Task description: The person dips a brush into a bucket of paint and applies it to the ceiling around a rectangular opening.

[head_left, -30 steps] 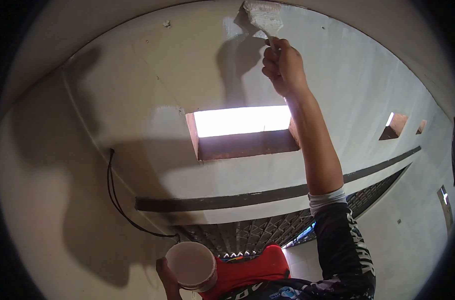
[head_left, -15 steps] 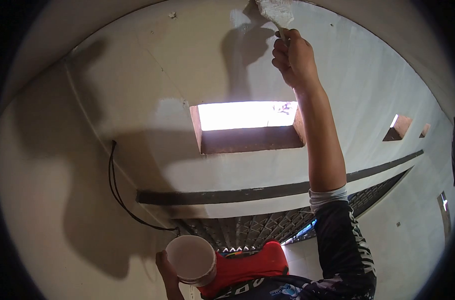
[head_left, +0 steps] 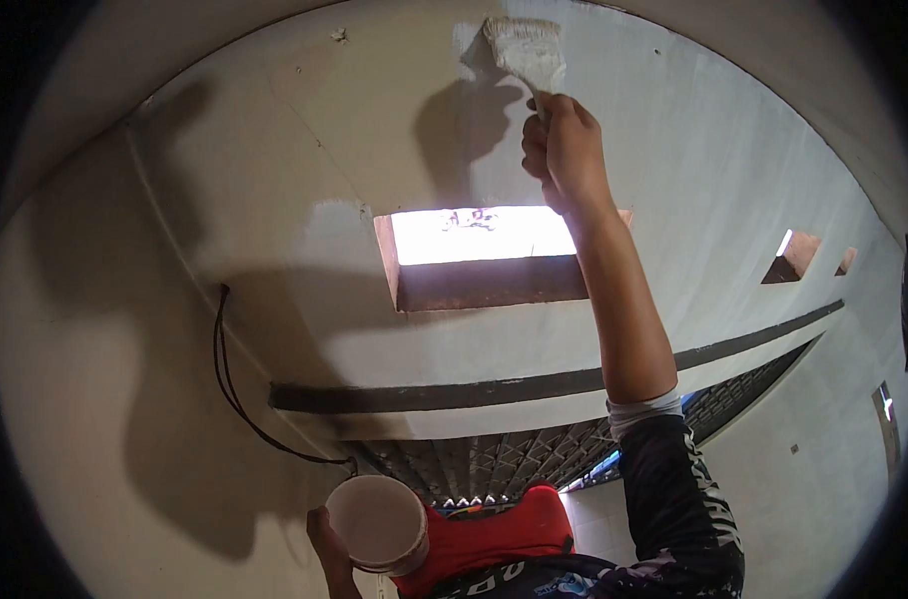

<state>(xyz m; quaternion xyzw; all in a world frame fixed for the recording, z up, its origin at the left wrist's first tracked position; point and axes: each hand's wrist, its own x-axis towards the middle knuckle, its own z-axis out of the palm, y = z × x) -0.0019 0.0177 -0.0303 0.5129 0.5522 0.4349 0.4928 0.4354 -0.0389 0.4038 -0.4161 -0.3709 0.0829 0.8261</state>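
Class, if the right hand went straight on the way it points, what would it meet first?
Most likely the wall, with the brush in the right hand arriving first; its bristles look close or already touching, though depth is unclear.

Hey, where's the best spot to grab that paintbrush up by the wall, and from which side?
I'd take the paintbrush by its narrow handle, coming from below. The wide bristles are at the top, while the slim handle slants down toward the person, where the right hand holds it. Gripping there should keep clear of the bristles.
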